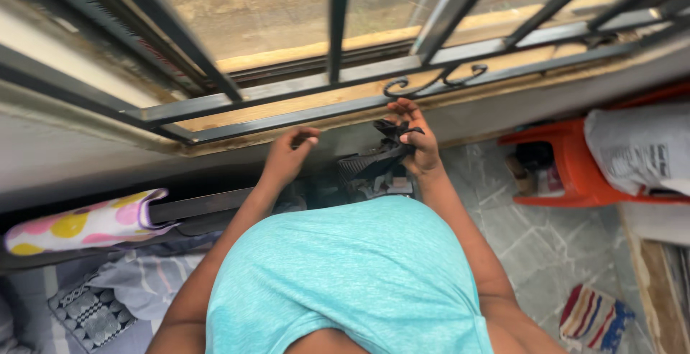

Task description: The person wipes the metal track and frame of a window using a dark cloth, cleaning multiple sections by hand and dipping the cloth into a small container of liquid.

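Observation:
My right hand point(415, 135) is raised just below the window sill and pinches a small black object point(394, 132) with crumpled, strap-like parts. Beneath it sits a dark ribbed item point(363, 166), partly hidden by my turquoise shirt point(352, 275). My left hand point(291, 153) hovers to the left at the same height, fingers curled, and I cannot tell whether it holds anything. Both hands are close to the wall under the black metal window grille point(338, 74).
A red plastic stool point(575, 174) carrying a grey-white sack point(640, 145) stands at the right on the tiled floor. A striped cloth point(593, 318) lies at lower right. At left are a rolled polka-dot fabric point(86, 223) and patterned bedding point(100, 296).

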